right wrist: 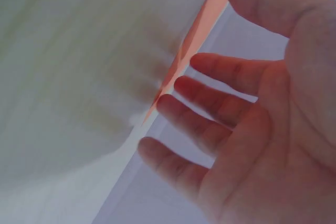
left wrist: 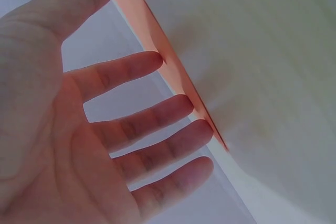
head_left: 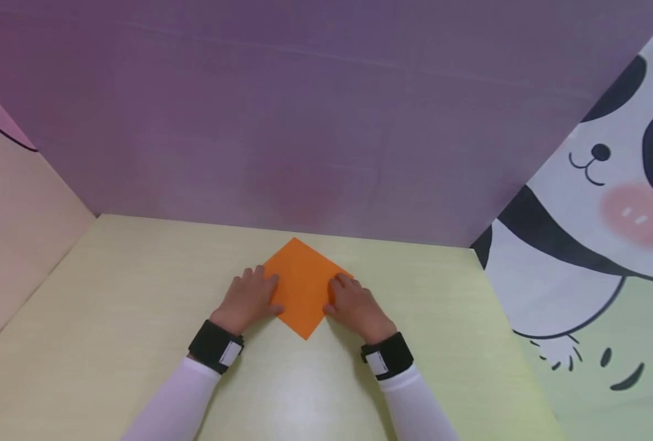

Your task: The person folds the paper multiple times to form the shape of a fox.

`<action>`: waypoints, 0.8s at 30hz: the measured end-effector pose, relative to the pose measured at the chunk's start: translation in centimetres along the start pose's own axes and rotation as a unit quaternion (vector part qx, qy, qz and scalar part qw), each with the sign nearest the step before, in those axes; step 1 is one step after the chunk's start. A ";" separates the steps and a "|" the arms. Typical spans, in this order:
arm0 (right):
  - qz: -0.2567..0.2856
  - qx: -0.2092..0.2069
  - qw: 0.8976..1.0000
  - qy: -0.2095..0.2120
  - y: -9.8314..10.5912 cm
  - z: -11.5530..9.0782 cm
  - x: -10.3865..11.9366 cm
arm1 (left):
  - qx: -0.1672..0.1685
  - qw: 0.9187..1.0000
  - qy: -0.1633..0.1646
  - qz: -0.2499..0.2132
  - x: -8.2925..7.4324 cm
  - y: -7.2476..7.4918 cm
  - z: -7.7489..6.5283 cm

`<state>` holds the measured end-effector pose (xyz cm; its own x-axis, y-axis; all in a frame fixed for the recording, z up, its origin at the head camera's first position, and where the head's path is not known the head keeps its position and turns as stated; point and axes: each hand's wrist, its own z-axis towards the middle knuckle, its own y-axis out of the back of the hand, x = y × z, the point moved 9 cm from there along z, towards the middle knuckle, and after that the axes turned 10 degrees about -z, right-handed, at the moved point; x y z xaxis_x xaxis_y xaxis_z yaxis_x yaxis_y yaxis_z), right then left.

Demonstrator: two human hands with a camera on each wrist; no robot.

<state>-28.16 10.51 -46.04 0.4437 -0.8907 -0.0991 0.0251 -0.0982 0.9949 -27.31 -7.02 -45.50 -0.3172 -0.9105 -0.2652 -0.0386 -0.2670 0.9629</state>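
Note:
A square sheet of orange paper (head_left: 302,283) lies flat on the table, one corner pointing away and one toward the person. My left hand (head_left: 246,298) touches its left side with the fingertips. On the opposite side, my right hand (head_left: 359,307) rests its fingertips near the right corner. Seen in the left wrist view, the fingers (left wrist: 142,116) are spread and nearly straight along the thin edge of the orange paper (left wrist: 137,14). The right wrist view likewise has extended fingers (right wrist: 210,90) against the orange paper (right wrist: 209,17). Both side corners are partly covered by the hands.
The pale wooden table (head_left: 111,318) meets a purple wall panel (head_left: 304,122) at its far edge. At right stands a side panel with a printed panda (head_left: 558,220); at left, a pinkish panel (head_left: 12,233). Black bands (head_left: 216,346) circle both wrists over white sleeves.

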 end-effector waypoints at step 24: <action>-0.051 -0.094 0.985 0.136 1.8 -3.5 3.8 | -0.005 1.000 -0.004 0.008 0.3 0.1 0.1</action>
<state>-23.33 8.51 -44.59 0.6532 -0.7260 -0.2150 0.2364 -0.0742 0.9688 -27.46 -7.29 -45.50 -0.3255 -0.9121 -0.2493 -0.0238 -0.2557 0.9665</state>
